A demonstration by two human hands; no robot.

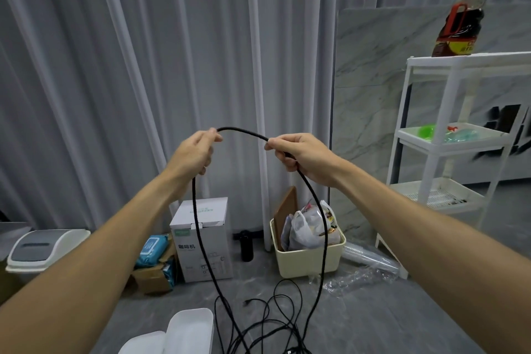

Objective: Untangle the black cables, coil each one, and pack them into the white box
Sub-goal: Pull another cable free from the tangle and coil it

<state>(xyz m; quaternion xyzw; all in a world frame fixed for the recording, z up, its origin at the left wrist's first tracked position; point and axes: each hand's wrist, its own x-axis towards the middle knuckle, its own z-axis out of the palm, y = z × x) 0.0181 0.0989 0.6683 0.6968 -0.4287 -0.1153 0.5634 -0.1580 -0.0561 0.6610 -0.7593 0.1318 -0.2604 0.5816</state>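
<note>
Black cable (242, 131) arched aloft; tangle (270, 325) beside white box (191, 330)

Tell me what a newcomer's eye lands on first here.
Two raised hands, left hand and right hand, hold a thick black cable arched between them at centre frame. Below, thinner cables lie tangled on the grey floor beside the open white box.

black cable (244, 131), white box (191, 330), grey curtain (115, 66)
</note>
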